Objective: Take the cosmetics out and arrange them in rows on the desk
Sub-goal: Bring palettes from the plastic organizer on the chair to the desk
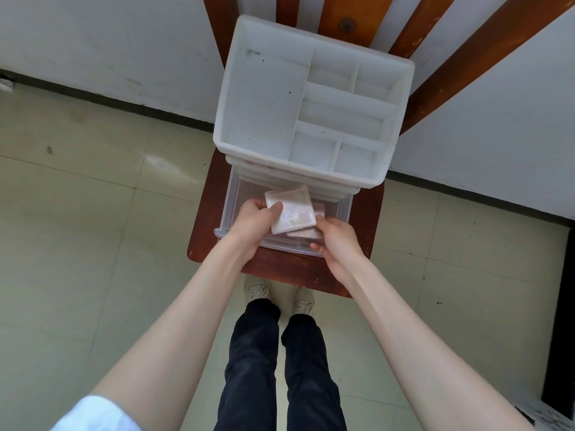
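At about 7 o'clock in the view a white sleeve (93, 412) edges the person's left forearm, which runs up toward the centre. The left hand (253, 220) reaches into the clear drawer (227, 213), pulled out toward the person from the bottom of the white organizer (261, 98), and its thumb lies curled over the near left corner of a flat, pale sachet packet (292, 209), pinching it, with the fingers hidden beneath. That packet sits tilted above the drawer floor, just at 6 o'clock of the organizer's front edge. Under it, toward 5 o'clock, a second pinkish packet (306, 233) shows only as a strip along its lower edge; whether it rests on the drawer floor or is lifted cannot be told. The right hand (334, 241) comes in from 4 o'clock, its fingers curled round the right side of the packets, fingertips touching the upper one's right corner and closing on the lower one. The organizer's open top, at 12 o'clock of the hands, is split into one large bay on the left and smaller bays on the right. Organizer and drawer stand on a brown wooden chair (280, 269), whose slatted back rises at 1 o'clock against a white wall (93, 42). Below, at 6 o'clock, dark trousers (255, 368) and light shoes (256, 289) stand on the pale tiled floor (77, 228).
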### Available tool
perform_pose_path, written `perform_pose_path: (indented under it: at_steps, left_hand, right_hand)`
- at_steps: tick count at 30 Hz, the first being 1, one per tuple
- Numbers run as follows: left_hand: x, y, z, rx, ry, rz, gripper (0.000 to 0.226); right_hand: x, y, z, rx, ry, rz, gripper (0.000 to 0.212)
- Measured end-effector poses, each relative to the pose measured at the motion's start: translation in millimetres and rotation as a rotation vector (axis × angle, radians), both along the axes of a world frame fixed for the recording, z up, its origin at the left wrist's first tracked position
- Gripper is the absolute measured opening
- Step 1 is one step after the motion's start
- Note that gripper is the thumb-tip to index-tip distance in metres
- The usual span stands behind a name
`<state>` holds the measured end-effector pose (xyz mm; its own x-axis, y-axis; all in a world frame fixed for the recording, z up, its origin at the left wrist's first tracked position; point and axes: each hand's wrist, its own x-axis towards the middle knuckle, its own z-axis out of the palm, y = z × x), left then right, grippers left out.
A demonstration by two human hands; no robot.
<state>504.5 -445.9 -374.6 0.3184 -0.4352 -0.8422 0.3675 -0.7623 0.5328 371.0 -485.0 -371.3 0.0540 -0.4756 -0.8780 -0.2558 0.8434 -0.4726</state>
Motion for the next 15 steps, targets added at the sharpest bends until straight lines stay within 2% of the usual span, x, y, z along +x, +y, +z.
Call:
perform_pose_path:
  at_steps: [3, 7, 11, 15]
  left_hand:
    - [-1, 13, 18, -0.074, 0.167, 0.130, 0.008]
    - [0, 44, 34, -0.137, 0.226, 0.291, 0.021]
    - [1, 79, 37, -0.183, 0.205, 0.579, 0.026]
    - [7, 91, 31, -0.132, 0.225, 0.916, 0.037]
  right_hand:
    - [-1, 5, 18, 0.020, -0.160, -0.062, 0.019]
    - [-15, 22, 34, 0.050, -0.195, -0.228, 0.015]
    - [-35, 40, 35, 0.131, -0.183, -0.580, 0.010]
    - [-47, 42, 32, 0.247, -0.180, -0.871, 0.037]
